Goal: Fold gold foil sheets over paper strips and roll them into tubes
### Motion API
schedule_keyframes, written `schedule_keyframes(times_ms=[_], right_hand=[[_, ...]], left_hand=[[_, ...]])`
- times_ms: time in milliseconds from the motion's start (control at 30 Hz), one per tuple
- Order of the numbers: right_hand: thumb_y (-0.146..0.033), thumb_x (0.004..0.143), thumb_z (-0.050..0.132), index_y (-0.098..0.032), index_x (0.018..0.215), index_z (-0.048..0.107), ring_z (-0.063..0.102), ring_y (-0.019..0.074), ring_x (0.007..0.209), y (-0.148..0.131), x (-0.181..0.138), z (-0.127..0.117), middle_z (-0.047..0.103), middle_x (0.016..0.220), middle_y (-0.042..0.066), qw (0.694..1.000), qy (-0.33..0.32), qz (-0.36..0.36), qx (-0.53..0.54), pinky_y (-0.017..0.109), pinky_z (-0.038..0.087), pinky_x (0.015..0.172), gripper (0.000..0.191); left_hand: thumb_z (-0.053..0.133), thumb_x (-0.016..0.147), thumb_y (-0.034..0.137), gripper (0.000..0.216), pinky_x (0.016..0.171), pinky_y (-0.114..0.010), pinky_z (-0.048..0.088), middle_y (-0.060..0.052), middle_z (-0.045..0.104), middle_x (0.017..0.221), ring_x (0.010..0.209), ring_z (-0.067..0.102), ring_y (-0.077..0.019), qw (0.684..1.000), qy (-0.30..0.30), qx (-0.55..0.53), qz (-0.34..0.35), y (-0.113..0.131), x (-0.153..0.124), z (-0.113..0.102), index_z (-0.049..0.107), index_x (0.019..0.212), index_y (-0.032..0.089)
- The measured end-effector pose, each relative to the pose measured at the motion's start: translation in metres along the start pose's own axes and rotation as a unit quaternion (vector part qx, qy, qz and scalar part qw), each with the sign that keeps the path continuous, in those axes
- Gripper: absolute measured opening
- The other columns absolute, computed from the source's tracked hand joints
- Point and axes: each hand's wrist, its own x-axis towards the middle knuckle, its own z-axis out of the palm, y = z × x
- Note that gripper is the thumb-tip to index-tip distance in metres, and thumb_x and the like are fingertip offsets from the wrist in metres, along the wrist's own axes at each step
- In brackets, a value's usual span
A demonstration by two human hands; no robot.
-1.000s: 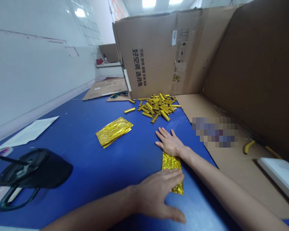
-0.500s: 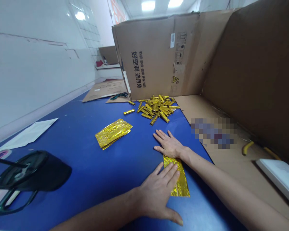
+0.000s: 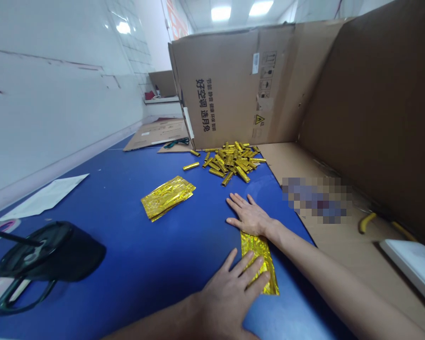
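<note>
A flat strip of shiny gold foil (image 3: 252,244) lies lengthwise on the blue table. Across its far end my right hand (image 3: 250,215) rests flat, fingers stretched out toward the left. My left hand (image 3: 230,288) is over the nearer part, palm down, with its fingers spread across the foil. Left of my hands sits a stack of gold foil sheets (image 3: 168,198), slightly fanned. Beyond them is a heap of small gold foil tubes (image 3: 229,161), with a single foil tube (image 3: 191,166) lying apart.
A dark lidded mug with a straw (image 3: 56,252) stands at the left near a white paper (image 3: 44,197). A large cardboard box (image 3: 230,94) walls off the back. Scissors (image 3: 177,142) lie by flat cardboard (image 3: 156,134). A white flat device (image 3: 411,264) is at right.
My left hand has slid toward me along the foil strip, its fingers spreading wider. My right hand stays in place at the far end. The view has shifted slightly.
</note>
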Motion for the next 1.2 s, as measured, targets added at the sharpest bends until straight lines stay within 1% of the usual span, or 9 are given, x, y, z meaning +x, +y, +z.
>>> schedule_keyframes(times_ms=[100,200,333,400,500,633,967,1133,1200], right_hand=[[-0.061,0.08,0.019,-0.014,0.135,0.02,0.012,0.0217,0.128,-0.001,0.0,0.001,0.019,0.141,0.011,1.0,0.01,0.007,0.001,0.045,0.007,0.102,0.072],[-0.059,0.081,0.022,-0.014,0.134,0.023,0.017,0.0219,0.127,-0.002,0.002,0.001,0.025,0.139,0.011,0.998,0.04,0.052,-0.008,0.044,0.01,0.102,0.069],[-0.05,0.085,0.021,-0.009,0.133,0.023,0.015,0.0262,0.127,-0.007,-0.002,-0.004,0.023,0.139,0.016,0.986,0.098,0.132,-0.024,0.051,0.009,0.099,0.063],[-0.048,0.086,0.021,-0.009,0.133,0.022,0.015,0.0249,0.127,-0.012,-0.008,-0.007,0.022,0.139,0.015,0.983,0.113,0.144,-0.018,0.049,0.011,0.1,0.061],[-0.052,0.084,0.023,-0.012,0.134,0.022,0.013,0.0232,0.128,-0.023,-0.02,-0.006,0.021,0.14,0.013,0.993,0.08,0.089,0.005,0.046,0.014,0.101,0.064],[-0.057,0.082,0.023,-0.014,0.134,0.023,0.012,0.0241,0.128,-0.031,-0.026,0.002,0.018,0.14,0.013,0.999,0.021,0.025,0.021,0.047,0.012,0.101,0.068],[-0.061,0.081,0.017,-0.014,0.134,0.023,0.008,0.0252,0.129,-0.025,-0.021,0.001,0.014,0.141,0.013,1.0,0.002,0.005,0.019,0.049,0.006,0.101,0.071],[-0.061,0.08,0.017,-0.014,0.134,0.022,0.009,0.0252,0.129,-0.026,-0.021,0.003,0.015,0.141,0.012,1.0,0.007,0.008,0.018,0.049,0.006,0.101,0.072],[-0.062,0.08,0.017,-0.014,0.134,0.023,0.009,0.0254,0.128,-0.025,-0.021,0.003,0.015,0.141,0.012,1.0,0.011,0.008,0.016,0.049,0.006,0.101,0.072]], left_hand=[[0.03,0.075,0.066,0.08,0.101,-0.05,0.007,-0.013,0.015,0.139,0.127,0.01,-0.0297,1.0,0.0,0.008,-0.002,0.0,0.0,0.001,0.016,0.134,0.014],[0.03,0.073,0.067,0.083,0.101,-0.051,0.005,-0.014,0.015,0.139,0.127,0.01,-0.0301,1.0,-0.002,0.007,-0.003,0.001,0.001,0.001,0.015,0.134,0.013],[0.03,0.073,0.067,0.082,0.101,-0.05,0.004,-0.013,0.016,0.139,0.128,0.007,-0.0286,1.0,0.005,-0.002,-0.012,0.002,0.001,0.001,0.016,0.134,0.014],[0.031,0.072,0.067,0.083,0.101,-0.05,0.003,-0.013,0.017,0.139,0.128,0.007,-0.0285,1.0,0.005,-0.004,-0.012,0.002,0.001,0.002,0.017,0.134,0.014],[0.033,0.072,0.067,0.083,0.101,-0.05,0.004,-0.014,0.018,0.139,0.128,0.008,-0.0294,1.0,0.0,0.0,-0.012,0.002,0.001,0.002,0.018,0.133,0.013],[0.034,0.073,0.064,0.08,0.101,-0.05,0.006,-0.013,0.018,0.139,0.127,0.009,-0.0301,1.0,0.002,0.008,-0.012,0.003,0.001,0.001,0.019,0.133,0.013],[0.036,0.078,0.055,0.073,0.1,-0.052,0.008,-0.015,0.02,0.138,0.127,0.011,-0.0292,1.0,-0.019,0.023,-0.006,0.004,-0.003,0.005,0.017,0.133,0.01],[0.029,0.087,0.03,0.047,0.101,-0.037,0.021,-0.017,0.03,0.133,0.123,0.026,-0.0256,0.996,-0.03,0.057,-0.057,0.022,0.006,0.012,0.033,0.126,0.004],[0.03,0.087,0.032,0.048,0.099,-0.034,0.025,-0.018,0.035,0.13,0.121,0.03,-0.0263,0.995,-0.029,0.068,-0.072,0.028,0.01,0.017,0.036,0.124,0.001]])
